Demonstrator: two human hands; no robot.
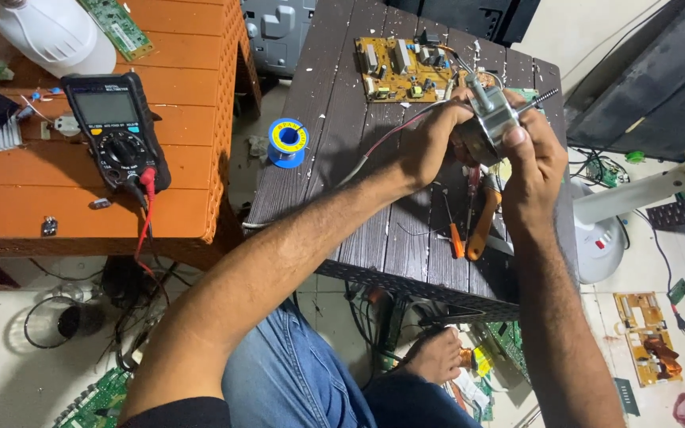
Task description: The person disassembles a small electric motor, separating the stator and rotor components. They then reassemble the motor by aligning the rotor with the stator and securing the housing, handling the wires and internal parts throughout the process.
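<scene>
Motor held in both hands above the dark counter

Motor [491, 127], a small metal-cased unit with a shaft protruding at its upper end, is held in the air between the two hands, above the far part of the dark slatted counter [374, 198]. The left hand [430, 143] is closed on the motor's near-left side, fingers curled around the casing. The right hand [537, 158] is closed on its right side, with the thumb pressed on the housing. Thin red and grey wires [382, 147] run from the left hand down across the counter.

Just beyond the hands lies a yellow circuit board [402, 70] populated with components. Below the right hand, on the counter, lie an orange-handled tool [481, 230] and a smaller orange-handled screwdriver [453, 238]. To the left of the left hand stands a blue and yellow spool of solder [288, 141] at the counter's edge.

Well apart to the left, on an orange counter [192, 95], rests a black digital multimeter [116, 127] with red and black leads plugged in. A white fan base [604, 246] stands on the floor to the right of the right hand.
</scene>
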